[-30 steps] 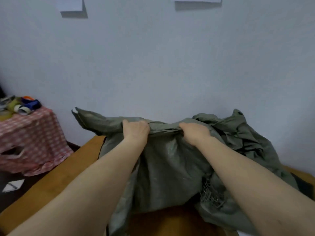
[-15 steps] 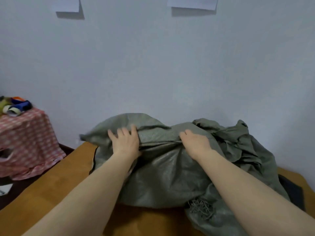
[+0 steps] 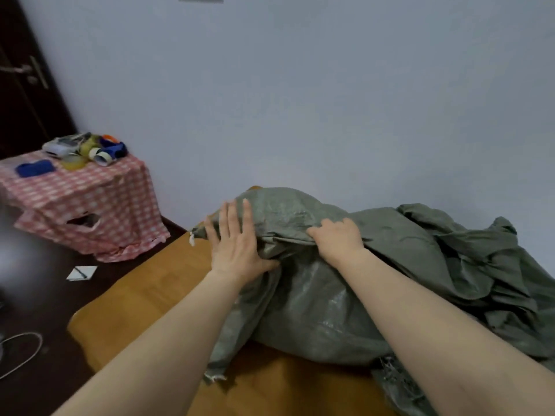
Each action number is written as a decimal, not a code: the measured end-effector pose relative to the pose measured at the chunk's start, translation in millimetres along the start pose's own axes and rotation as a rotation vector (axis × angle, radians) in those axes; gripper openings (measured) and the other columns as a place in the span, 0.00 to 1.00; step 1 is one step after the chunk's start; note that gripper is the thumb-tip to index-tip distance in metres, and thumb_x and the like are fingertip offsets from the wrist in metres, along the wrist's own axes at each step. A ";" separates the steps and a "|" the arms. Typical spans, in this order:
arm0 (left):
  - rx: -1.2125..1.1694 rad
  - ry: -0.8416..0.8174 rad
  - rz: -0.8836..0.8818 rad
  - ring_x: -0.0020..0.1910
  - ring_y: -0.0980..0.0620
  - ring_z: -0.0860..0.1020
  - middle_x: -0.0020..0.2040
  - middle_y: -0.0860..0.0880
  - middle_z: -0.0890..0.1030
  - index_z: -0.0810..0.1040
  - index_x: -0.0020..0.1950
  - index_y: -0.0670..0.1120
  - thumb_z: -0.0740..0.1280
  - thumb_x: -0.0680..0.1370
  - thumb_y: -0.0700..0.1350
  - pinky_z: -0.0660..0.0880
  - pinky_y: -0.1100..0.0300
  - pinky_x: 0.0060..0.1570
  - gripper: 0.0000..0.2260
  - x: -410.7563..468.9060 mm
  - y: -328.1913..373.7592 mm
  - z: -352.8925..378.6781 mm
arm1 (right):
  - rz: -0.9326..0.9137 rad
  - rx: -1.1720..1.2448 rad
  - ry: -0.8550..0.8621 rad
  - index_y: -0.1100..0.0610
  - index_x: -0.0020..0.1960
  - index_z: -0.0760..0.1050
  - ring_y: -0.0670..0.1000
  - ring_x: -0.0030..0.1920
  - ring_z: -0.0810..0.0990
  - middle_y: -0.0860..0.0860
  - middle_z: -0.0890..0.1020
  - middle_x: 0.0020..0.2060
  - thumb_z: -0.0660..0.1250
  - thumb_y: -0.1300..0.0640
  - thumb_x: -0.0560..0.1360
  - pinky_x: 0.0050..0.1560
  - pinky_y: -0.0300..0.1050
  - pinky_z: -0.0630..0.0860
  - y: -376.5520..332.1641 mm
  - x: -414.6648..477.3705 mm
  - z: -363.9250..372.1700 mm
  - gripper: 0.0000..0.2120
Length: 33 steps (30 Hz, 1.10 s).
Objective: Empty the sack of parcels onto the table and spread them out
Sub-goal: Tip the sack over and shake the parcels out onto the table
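Left hand (image 3: 237, 247) flattened, right hand (image 3: 338, 240) on one sack (image 3: 315, 310)

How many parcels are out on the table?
0. The table shows only the sack, left hand flat on it, right hand gripping a fold; parcels may be hidden inside.

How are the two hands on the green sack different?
The left hand lies flat with straight, spread fingers, while the right hand has curled fingers bunching up a fold. The left hand is near the left end of the sack, and the right hand is nearer its middle. Both hands touch the sack, which lies on the orange-brown table.
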State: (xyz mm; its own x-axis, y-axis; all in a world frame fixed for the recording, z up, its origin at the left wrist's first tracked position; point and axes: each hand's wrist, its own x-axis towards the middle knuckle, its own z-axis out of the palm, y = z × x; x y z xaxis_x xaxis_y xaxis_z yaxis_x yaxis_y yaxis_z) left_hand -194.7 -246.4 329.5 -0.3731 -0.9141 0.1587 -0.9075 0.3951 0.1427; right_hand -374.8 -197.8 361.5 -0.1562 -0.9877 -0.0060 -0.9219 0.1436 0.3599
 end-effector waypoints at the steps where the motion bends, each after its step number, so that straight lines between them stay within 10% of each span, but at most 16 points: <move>1: -0.020 0.009 -0.077 0.74 0.40 0.31 0.75 0.40 0.32 0.28 0.75 0.46 0.66 0.64 0.73 0.32 0.35 0.68 0.61 -2.9 -3.6 0.9 | 0.015 0.000 0.003 0.48 0.64 0.71 0.56 0.60 0.77 0.55 0.75 0.60 0.53 0.61 0.79 0.61 0.49 0.65 -0.6 3.4 -2.1 0.18; 9: -0.509 -0.540 -0.456 0.75 0.33 0.38 0.76 0.40 0.32 0.25 0.71 0.63 0.76 0.64 0.62 0.52 0.35 0.71 0.61 -13.8 -14.3 27.1 | 0.091 0.113 -0.062 0.47 0.61 0.72 0.56 0.60 0.76 0.54 0.76 0.58 0.53 0.62 0.78 0.60 0.51 0.66 8.7 10.8 3.1 0.18; 12: -0.533 -0.644 -0.407 0.72 0.33 0.58 0.76 0.38 0.40 0.23 0.70 0.62 0.78 0.66 0.54 0.67 0.41 0.66 0.62 -15.6 -13.0 38.8 | 0.106 0.176 -0.099 0.49 0.66 0.65 0.57 0.60 0.76 0.55 0.77 0.58 0.52 0.63 0.77 0.60 0.53 0.66 14.8 0.3 12.1 0.20; 15: -0.437 -0.528 -0.270 0.46 0.45 0.77 0.67 0.38 0.70 0.29 0.75 0.57 0.69 0.76 0.48 0.78 0.51 0.49 0.48 -5.4 -9.8 38.4 | 0.110 0.168 -0.113 0.51 0.66 0.63 0.57 0.59 0.77 0.56 0.78 0.59 0.53 0.64 0.77 0.57 0.52 0.66 18.7 -6.3 10.4 0.20; 21: -0.312 -0.143 -0.121 0.52 0.39 0.78 0.55 0.40 0.79 0.74 0.64 0.44 0.56 0.78 0.36 0.77 0.51 0.47 0.17 42.6 11.8 -11.4 | 0.307 0.300 -0.014 0.56 0.60 0.68 0.58 0.57 0.76 0.57 0.77 0.57 0.53 0.64 0.78 0.47 0.47 0.66 46.0 -10.1 -19.2 0.12; 33: -0.736 0.280 -0.031 0.56 0.42 0.78 0.54 0.40 0.81 0.81 0.54 0.39 0.55 0.78 0.34 0.71 0.55 0.53 0.15 100.2 127.1 -164.2 | 0.686 0.964 0.422 0.61 0.57 0.74 0.59 0.55 0.77 0.59 0.78 0.55 0.55 0.67 0.75 0.49 0.44 0.69 130.8 -31.4 -81.7 0.14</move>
State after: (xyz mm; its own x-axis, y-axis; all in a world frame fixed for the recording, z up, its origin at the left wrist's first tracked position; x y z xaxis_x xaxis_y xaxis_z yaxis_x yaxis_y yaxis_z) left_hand -315.8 -272.9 523.9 -0.1985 -0.9073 0.3706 -0.5187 0.4181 0.7457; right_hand -461.6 -153.0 485.0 -0.7441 -0.6088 0.2752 -0.6077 0.4455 -0.6575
